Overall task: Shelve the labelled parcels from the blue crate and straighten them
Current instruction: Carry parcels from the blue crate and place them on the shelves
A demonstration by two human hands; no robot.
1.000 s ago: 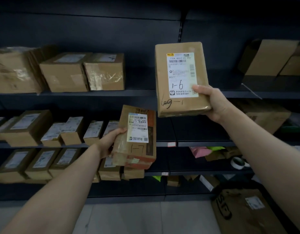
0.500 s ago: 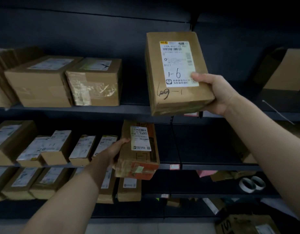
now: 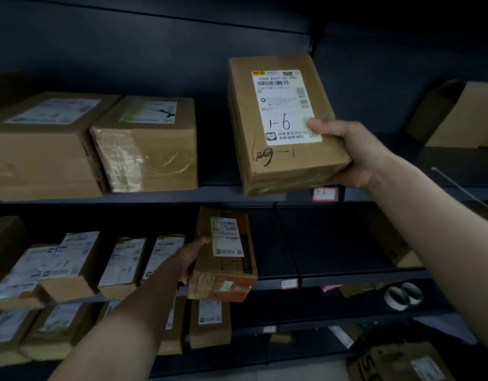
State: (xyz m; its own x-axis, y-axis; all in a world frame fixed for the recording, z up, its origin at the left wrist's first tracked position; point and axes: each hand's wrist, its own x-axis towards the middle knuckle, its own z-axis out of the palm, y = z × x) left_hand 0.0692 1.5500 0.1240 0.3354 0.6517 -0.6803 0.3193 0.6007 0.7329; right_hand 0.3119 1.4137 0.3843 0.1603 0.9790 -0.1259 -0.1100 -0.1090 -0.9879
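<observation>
Cut off at left: taped cartons (image 3: 45, 144) on the upper shelf (image 3: 210, 194). At the lip of the middle shelf (image 3: 347, 280), 1-7 parcel (image 3: 226, 259) gripped by left hand (image 3: 194, 259), fingers hidden behind it. Tilted over the upper shelf, 1-6 parcel (image 3: 284, 160) clasped by right hand (image 3: 355, 152), thumb on label (image 3: 284, 105), fingers hidden beneath

Brown parcel (image 3: 285, 125), white label (image 3: 285, 107); orange-patched parcel (image 3: 225, 257); dark shelving (image 3: 155, 195); red-edged tag (image 3: 324, 194).
</observation>
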